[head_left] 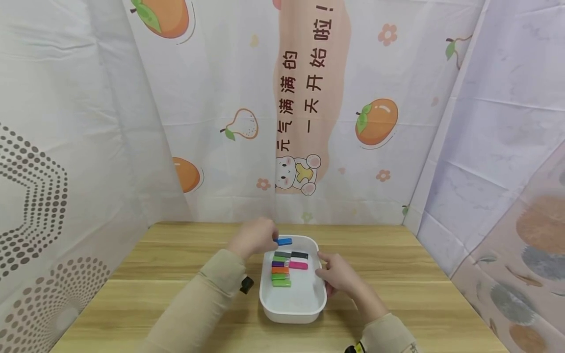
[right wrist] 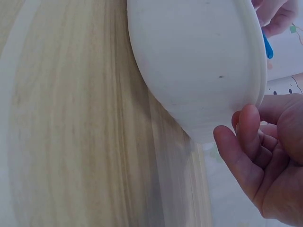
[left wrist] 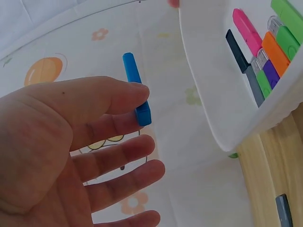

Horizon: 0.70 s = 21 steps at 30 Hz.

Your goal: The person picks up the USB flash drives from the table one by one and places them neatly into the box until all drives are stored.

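Note:
My left hand (head_left: 257,239) pinches a small flat blue stick (left wrist: 131,68), shaped like a USB drive, between thumb and index finger. The other fingers stand apart and loosely straight. It hovers over the far end of a white plastic tray (head_left: 293,314). Inside the tray lie several similar sticks in two columns, including a pink one (head_left: 298,265), an orange one (head_left: 280,270), a black one (head_left: 299,255) and a light green one (head_left: 281,283). At the right side of the tray, my right hand (head_left: 339,274) grips the rim, fingers against the outer wall.
A dark grey stick (left wrist: 284,210) lies on the wooden table (head_left: 388,284) outside the tray, in the left wrist view. Printed white curtains (head_left: 212,171) hang behind the table and along both sides.

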Available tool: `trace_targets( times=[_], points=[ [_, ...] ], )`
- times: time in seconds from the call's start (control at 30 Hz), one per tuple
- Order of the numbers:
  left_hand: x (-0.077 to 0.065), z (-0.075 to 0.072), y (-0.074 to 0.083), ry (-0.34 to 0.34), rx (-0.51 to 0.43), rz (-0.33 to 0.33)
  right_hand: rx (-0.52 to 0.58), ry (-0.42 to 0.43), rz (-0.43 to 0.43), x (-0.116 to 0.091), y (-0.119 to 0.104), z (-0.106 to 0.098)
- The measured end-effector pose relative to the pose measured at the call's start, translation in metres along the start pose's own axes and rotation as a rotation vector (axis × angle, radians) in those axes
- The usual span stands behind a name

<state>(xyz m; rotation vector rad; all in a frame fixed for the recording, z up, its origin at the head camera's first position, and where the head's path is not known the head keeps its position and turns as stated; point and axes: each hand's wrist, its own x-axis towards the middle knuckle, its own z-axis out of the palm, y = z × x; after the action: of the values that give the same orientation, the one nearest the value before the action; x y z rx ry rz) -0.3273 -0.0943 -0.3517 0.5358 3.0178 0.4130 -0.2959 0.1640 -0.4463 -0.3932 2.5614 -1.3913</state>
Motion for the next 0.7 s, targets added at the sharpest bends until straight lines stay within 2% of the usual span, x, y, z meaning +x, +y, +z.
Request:
trace_targets(
  times=[0.17, 0.33, 0.7],
  points=[
    [0.008, 0.006, 0.002, 0.006, -0.009, 0.023, 0.001, 0.002, 0.003, 0.000, 0.000, 0.000],
    [0.014, 0.009, 0.004, 0.003, -0.032, 0.018, 0.000, 0.005, 0.004, -0.001, 0.000, 0.000],
    [0.027, 0.015, 0.008, -0.009, 0.027, 0.032, -0.020, 0.001, 0.030, -0.001, -0.002, -0.001]
  ],
)
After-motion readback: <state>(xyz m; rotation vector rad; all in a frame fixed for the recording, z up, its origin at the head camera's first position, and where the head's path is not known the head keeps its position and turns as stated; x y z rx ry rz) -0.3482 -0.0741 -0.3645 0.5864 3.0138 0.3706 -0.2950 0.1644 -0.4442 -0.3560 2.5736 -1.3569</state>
